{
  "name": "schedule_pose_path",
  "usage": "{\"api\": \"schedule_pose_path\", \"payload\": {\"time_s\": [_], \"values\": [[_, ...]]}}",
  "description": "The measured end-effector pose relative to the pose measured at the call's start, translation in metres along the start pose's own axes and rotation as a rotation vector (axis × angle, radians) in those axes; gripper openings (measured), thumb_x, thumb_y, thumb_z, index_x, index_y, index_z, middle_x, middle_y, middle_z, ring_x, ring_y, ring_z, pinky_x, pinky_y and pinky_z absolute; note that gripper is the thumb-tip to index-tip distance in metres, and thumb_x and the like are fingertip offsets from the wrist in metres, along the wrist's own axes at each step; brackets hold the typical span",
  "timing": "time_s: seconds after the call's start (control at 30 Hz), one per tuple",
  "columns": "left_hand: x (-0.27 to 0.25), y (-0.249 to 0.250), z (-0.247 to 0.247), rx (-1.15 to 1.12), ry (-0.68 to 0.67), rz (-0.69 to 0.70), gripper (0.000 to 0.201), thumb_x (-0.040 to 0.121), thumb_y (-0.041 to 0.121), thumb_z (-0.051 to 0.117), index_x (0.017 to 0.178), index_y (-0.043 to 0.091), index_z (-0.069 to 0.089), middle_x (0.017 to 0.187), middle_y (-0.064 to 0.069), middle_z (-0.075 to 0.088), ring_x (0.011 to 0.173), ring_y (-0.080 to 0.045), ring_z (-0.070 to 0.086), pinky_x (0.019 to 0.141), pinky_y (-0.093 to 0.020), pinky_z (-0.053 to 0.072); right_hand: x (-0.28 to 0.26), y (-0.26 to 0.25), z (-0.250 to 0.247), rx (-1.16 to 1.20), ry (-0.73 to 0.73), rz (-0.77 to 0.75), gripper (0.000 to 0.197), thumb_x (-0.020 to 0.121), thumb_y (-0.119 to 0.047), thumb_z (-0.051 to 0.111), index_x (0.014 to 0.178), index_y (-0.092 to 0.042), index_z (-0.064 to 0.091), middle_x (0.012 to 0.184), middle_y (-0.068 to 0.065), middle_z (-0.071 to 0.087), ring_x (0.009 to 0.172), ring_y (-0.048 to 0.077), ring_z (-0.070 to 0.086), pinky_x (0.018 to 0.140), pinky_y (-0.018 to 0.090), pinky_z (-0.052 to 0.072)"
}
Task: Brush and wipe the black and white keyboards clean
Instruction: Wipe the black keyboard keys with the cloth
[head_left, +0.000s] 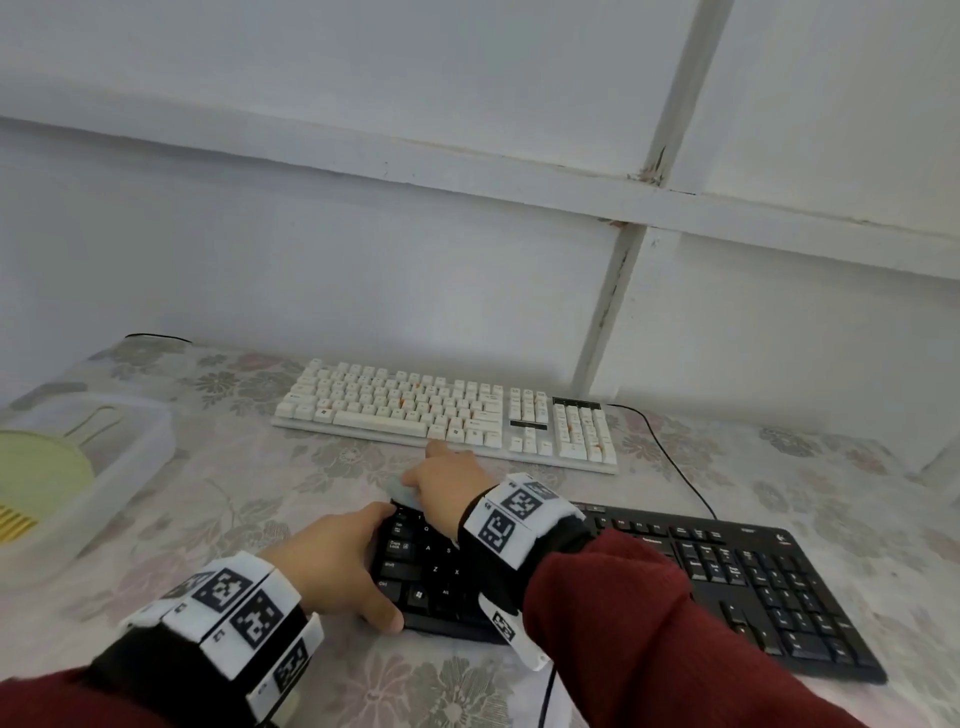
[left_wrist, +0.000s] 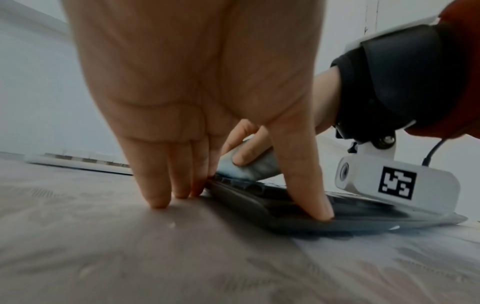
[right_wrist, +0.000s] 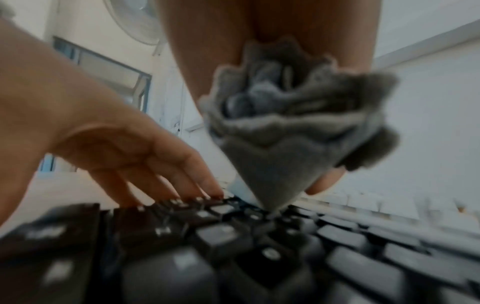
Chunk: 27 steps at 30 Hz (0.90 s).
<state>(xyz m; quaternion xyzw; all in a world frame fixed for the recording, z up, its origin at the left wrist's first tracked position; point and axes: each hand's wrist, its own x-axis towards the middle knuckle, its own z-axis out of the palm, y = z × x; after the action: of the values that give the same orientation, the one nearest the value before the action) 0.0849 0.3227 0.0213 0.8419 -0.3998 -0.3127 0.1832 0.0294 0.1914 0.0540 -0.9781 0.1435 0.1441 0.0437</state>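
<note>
Middle of black keyboard (head_left: 737, 566) hidden under right hand (head_left: 447, 480) and sleeve. Cloth (head_left: 401, 491) mostly covered by fingers. Keys and cloth smeared by blur in right wrist view. Plastic container (head_left: 130, 447) cut off at left edge, contents indistinct.

I note the black keyboard (head_left: 675, 577): matt plastic keys. White keyboard (head_left: 447, 410): smooth plastic, slightly yellowed. Cloth (right_wrist: 291, 127) in the right hand (head_left: 447, 480): fuzzy grey fabric. Desk (head_left: 260, 467) cover: floral woven fabric. Tub (head_left: 78, 467): translucent plastic.
</note>
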Motion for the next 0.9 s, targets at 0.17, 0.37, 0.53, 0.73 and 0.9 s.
{"api": "schedule_pose_path", "payload": {"time_s": [0.17,0.37,0.53,0.73,0.9], "values": [[-0.001,0.0,0.001,-0.001,0.013,0.002,0.097,0.058,0.03,0.085,0.138,0.031,0.031,0.119,0.018,0.053,0.111,-0.006,0.05,0.094,-0.02,0.039,-0.007,0.02,0.006,0.082,-0.043,0.069,0.015,0.09,0.001,0.043,0.088,-0.01,0.053,0.108,0.011,0.036,0.117,0.033,0.043,0.086,0.036,0.037],[0.0,-0.002,0.001,-0.027,-0.001,0.013,0.101,0.057,0.028,0.086,0.14,0.031,0.03,0.126,0.017,0.053,0.113,-0.006,0.05,0.095,-0.02,0.038,-0.026,0.069,0.005,0.084,-0.062,0.151,0.017,0.096,-0.014,0.048,0.103,-0.018,0.064,0.128,0.01,0.046,0.113,0.032,0.054,0.1,0.04,0.044],[0.001,-0.004,0.002,-0.045,-0.008,0.021,0.102,0.055,0.029,0.087,0.139,0.03,0.03,0.117,0.021,0.052,0.112,-0.005,0.05,0.09,-0.018,0.036,-0.054,0.115,0.009,0.103,-0.073,0.292,0.045,0.099,-0.034,0.041,0.121,0.002,0.058,0.134,0.02,0.052,0.119,0.034,0.055,0.104,0.035,0.041],[-0.001,-0.001,0.002,-0.041,-0.007,0.016,0.103,0.056,0.028,0.087,0.141,0.029,0.028,0.116,0.02,0.05,0.112,-0.006,0.049,0.088,-0.018,0.034,-0.079,0.175,0.02,0.049,-0.076,0.501,0.046,0.097,-0.044,0.039,0.081,-0.007,0.062,0.103,0.007,0.06,0.085,0.024,0.06,0.096,0.031,0.046],[-0.003,0.002,0.0,-0.04,-0.018,0.018,0.099,0.058,0.028,0.086,0.139,0.03,0.03,0.113,0.022,0.05,0.11,-0.005,0.049,0.087,-0.017,0.036,-0.078,0.148,-0.008,0.007,-0.084,0.468,0.033,0.099,-0.039,0.038,0.078,-0.018,0.053,0.066,0.0,0.045,0.062,0.019,0.046,0.076,0.024,0.042]]}}
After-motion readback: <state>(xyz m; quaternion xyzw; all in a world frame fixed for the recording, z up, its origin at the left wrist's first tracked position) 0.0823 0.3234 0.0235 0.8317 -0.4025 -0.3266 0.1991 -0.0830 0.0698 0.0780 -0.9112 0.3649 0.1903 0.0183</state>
